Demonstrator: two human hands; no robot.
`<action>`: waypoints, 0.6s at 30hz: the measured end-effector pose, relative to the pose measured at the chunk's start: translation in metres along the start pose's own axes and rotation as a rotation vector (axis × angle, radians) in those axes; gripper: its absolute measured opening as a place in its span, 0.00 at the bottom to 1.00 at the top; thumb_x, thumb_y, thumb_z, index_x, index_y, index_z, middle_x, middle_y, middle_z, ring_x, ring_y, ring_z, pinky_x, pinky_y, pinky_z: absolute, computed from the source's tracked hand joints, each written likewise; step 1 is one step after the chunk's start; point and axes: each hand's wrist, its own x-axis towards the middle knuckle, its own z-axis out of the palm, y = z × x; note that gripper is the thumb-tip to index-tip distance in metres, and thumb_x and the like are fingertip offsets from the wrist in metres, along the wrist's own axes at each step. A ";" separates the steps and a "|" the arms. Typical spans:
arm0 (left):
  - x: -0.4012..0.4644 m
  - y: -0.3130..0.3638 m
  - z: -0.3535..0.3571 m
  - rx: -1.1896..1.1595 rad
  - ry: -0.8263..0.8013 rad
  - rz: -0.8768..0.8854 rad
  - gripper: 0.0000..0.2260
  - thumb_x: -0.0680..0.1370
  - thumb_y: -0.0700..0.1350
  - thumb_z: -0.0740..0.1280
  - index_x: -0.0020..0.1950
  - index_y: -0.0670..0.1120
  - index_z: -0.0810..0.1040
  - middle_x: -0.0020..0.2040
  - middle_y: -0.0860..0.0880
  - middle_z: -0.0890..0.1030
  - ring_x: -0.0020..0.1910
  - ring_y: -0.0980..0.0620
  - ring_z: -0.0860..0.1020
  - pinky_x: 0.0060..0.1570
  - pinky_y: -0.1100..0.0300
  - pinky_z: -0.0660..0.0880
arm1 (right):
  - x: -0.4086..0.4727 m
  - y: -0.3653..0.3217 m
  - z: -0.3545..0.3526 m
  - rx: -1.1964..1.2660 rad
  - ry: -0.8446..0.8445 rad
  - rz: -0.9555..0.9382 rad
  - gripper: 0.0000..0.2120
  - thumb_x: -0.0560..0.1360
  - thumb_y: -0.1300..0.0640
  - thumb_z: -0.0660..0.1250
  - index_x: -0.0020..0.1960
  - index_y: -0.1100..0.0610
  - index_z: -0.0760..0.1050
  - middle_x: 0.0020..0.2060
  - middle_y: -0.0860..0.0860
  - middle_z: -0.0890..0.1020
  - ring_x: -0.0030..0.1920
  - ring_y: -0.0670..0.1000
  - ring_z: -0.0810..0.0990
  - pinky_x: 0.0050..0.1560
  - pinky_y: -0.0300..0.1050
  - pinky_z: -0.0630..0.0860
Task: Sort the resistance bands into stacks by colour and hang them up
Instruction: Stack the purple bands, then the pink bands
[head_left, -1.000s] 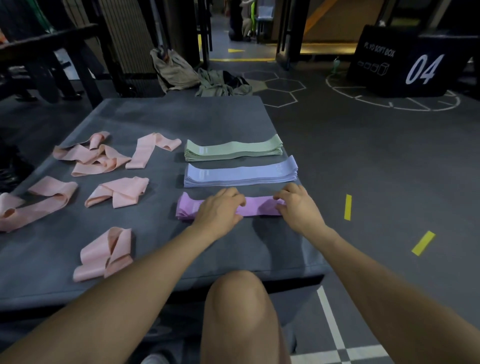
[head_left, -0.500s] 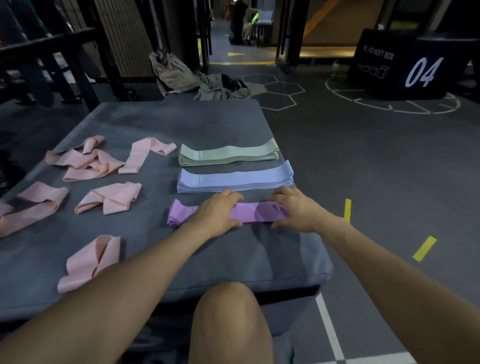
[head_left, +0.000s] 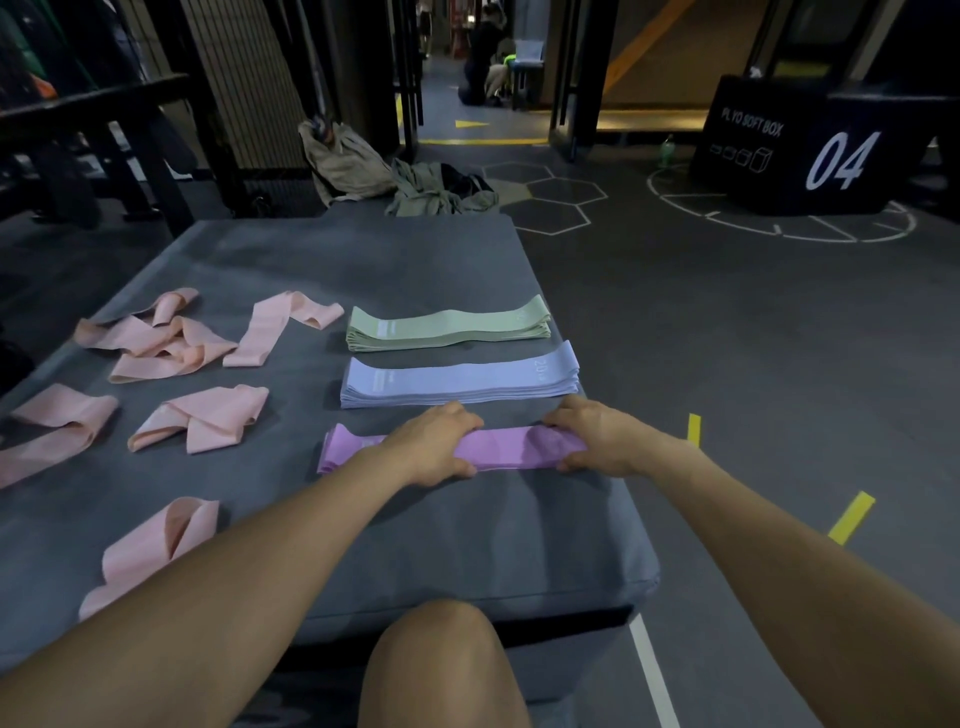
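since the earlier frames both hands have turned from lying flat on the purple band stack (head_left: 498, 450) to clasping it: the left hand (head_left: 434, 446) now curls over its middle, fingers on the far long edge and thumb at the near one, and the right hand (head_left: 597, 439) wraps its right end the same way, thumb tucked at the near side. the stack has stayed where it was, lying flat on the grey mat (head_left: 467, 551) close to the mat's right edge and nearest of the three tidy stacks to the near edge. just beyond it, parallel and apart, lies the blue band stack (head_left: 460, 382), and beyond that the green band stack (head_left: 449, 327), both with their right ends reaching the mat's right edge. over the left half of the mat the pink bands (head_left: 200, 418) lie loose and crumpled, unsorted: a tangle toward the far left, one strip (head_left: 280, 325) angled beside the green stack, folded ones along the left edge, and one near the near left corner under the left forearm. a bare knee (head_left: 441, 660) shows below the near edge. off the mat, bags (head_left: 348, 163) sit on the floor past its far edge, and a black plyo box (head_left: 800, 148) marked 04 stands at the far right.
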 end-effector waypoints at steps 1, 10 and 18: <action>-0.002 0.000 0.000 -0.003 0.009 0.002 0.27 0.74 0.53 0.69 0.71 0.49 0.65 0.65 0.49 0.67 0.66 0.48 0.67 0.64 0.50 0.68 | 0.000 -0.002 -0.001 -0.011 0.013 -0.007 0.32 0.70 0.49 0.72 0.70 0.53 0.66 0.62 0.54 0.70 0.63 0.55 0.70 0.65 0.49 0.68; -0.061 -0.028 -0.020 -0.086 0.249 -0.109 0.21 0.76 0.48 0.66 0.69 0.49 0.69 0.67 0.49 0.69 0.66 0.48 0.70 0.63 0.52 0.68 | 0.005 -0.090 -0.010 0.092 0.209 -0.083 0.25 0.75 0.52 0.67 0.70 0.56 0.67 0.65 0.55 0.70 0.65 0.55 0.69 0.65 0.47 0.66; -0.175 -0.094 -0.014 -0.120 0.395 -0.299 0.19 0.74 0.46 0.69 0.64 0.46 0.74 0.62 0.45 0.73 0.63 0.47 0.72 0.63 0.54 0.68 | 0.013 -0.213 0.009 0.201 0.181 -0.233 0.18 0.74 0.57 0.69 0.61 0.61 0.74 0.56 0.58 0.78 0.56 0.56 0.76 0.57 0.45 0.69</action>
